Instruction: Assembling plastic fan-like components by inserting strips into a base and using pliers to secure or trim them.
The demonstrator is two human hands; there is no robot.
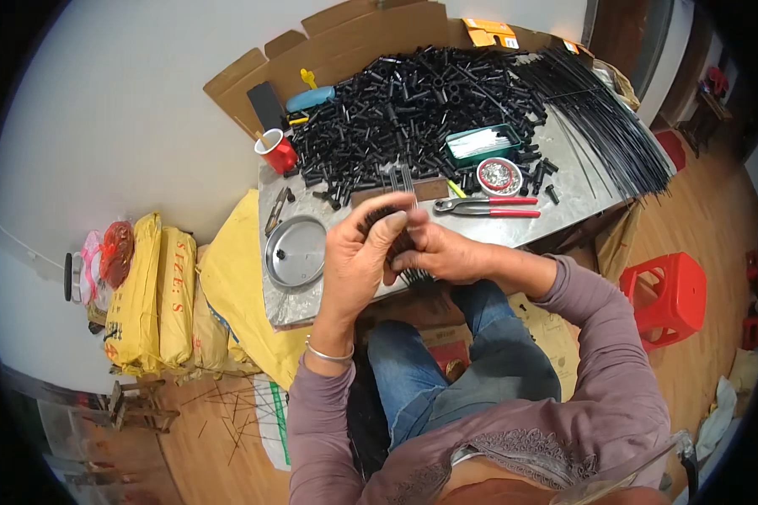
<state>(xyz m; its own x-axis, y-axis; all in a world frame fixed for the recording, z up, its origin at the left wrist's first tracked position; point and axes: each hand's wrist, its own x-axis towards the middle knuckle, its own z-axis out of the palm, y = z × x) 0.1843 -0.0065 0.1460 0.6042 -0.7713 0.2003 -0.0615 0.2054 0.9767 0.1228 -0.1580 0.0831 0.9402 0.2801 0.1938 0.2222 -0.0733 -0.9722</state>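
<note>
Close to the front edge of the metal table, my left hand (352, 257) and my right hand (446, 252) come together around a bundle of thin dark rods (384, 222). The fingers of my left hand curl over its top, and those of my right hand press in from the other side. Parts of the bundle show between and below the hands; the fingers hide the rest. Just beyond the hands, several thin grey rods (402, 178) stick up by a brown block (432, 189). Red-handled pliers (490, 207) lie to the right, and a round metal dish (295, 251) with a small black piece sits left.
A large heap of black tubular parts (396, 109) covers the table's back. Long black rods (606, 122) lie at right. Around the heap stand a red cup (276, 153), a green tray (483, 157) and a bowl of small metal pieces (499, 177). A red stool (667, 295) stands right.
</note>
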